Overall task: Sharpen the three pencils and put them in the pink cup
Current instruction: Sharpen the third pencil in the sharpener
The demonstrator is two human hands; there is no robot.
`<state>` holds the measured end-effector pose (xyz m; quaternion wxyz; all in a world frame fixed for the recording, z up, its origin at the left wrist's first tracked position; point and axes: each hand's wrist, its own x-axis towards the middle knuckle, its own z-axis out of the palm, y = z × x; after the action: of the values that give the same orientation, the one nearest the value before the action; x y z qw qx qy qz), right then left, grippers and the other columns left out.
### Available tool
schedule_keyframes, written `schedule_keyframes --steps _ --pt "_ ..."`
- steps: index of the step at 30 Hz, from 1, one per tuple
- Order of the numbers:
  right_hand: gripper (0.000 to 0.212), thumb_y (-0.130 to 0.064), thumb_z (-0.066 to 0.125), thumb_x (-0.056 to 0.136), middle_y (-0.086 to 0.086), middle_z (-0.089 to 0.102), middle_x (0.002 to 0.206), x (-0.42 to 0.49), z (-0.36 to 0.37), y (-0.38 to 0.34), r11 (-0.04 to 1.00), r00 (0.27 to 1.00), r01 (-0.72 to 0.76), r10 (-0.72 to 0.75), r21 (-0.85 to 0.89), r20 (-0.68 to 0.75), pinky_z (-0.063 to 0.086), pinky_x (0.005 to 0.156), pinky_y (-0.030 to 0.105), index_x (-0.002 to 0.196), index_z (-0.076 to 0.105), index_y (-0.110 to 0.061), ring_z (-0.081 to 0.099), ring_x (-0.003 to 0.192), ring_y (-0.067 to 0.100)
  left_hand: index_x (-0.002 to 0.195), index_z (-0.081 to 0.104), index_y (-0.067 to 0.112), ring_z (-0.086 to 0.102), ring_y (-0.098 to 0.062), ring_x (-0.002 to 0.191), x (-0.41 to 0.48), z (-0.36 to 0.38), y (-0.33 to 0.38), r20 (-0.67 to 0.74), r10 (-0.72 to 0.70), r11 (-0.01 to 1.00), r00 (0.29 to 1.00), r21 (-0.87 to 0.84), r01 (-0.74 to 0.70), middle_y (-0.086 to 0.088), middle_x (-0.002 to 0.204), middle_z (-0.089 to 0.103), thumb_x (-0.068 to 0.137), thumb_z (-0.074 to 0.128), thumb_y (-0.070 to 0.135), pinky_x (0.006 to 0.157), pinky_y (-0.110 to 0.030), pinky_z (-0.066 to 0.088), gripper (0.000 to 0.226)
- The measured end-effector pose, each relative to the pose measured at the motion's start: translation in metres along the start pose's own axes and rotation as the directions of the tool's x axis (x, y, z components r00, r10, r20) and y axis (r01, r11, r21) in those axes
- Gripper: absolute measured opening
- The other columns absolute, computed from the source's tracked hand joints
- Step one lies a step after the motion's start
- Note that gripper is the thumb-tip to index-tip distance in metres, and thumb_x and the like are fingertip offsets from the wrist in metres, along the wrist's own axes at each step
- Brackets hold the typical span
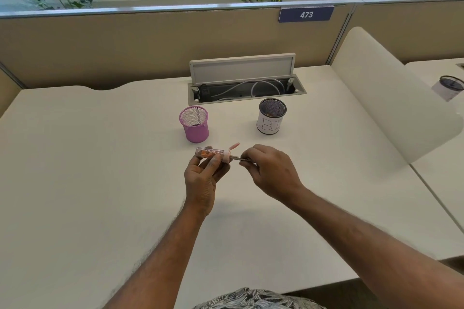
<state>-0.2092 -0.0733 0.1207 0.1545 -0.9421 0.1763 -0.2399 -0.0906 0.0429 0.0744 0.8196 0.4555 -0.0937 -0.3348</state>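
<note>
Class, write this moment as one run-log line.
step: sharpening | left hand: holds sharpener | right hand: pinches pencil, tip in sharpener | pink cup: upright beyond hands

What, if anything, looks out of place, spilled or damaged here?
Nothing spilled or damaged. The cable hatch behind the pink cup has its lid propped open, cables exposed. Left hand holds the sharpener, right hand the pencil.

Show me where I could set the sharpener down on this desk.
Bare desk spreads left of the pink cup and left hand; more lies between the right hand and the divider. Crowded: the middle, from the hatch past the labelled cup to the hands.
</note>
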Motion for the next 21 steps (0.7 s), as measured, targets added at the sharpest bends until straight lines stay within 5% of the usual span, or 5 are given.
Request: schedule_keyframes --steps 8,21 --pt "0.005 -0.008 0.071 0.083 0.008 0.062 0.072 -0.001 0.007 0.008 0.992 0.983 0.112 -0.118 -0.052 -0.142 0.045 0.047 0.038 0.08 0.069 -0.005 0.054 0.061 0.03 0.108 0.059 0.007 0.071 -0.027 0.091 0.0 0.005 -0.003 -0.027 -0.006 1.0 1.0 -0.014 0.006 -0.013 0.098 0.071 0.091 0.059 0.003 0.074 -0.033 0.058 0.017" --pt "0.014 -0.016 0.076 0.081 0.003 0.061 0.062 0.009 0.001 0.01 0.976 0.997 -0.059 0.047 0.212 0.061 0.044 0.051 0.038 0.074 0.069 -0.006 0.05 0.055 0.023 0.115 0.053 0.0 0.07 -0.025 0.093 0.001 0.003 -0.001 0.012 0.009 1.0 1.0 0.003 -0.009 -0.01 0.095 0.072 0.092 0.055 -0.002 0.08 -0.035 0.057 0.023"
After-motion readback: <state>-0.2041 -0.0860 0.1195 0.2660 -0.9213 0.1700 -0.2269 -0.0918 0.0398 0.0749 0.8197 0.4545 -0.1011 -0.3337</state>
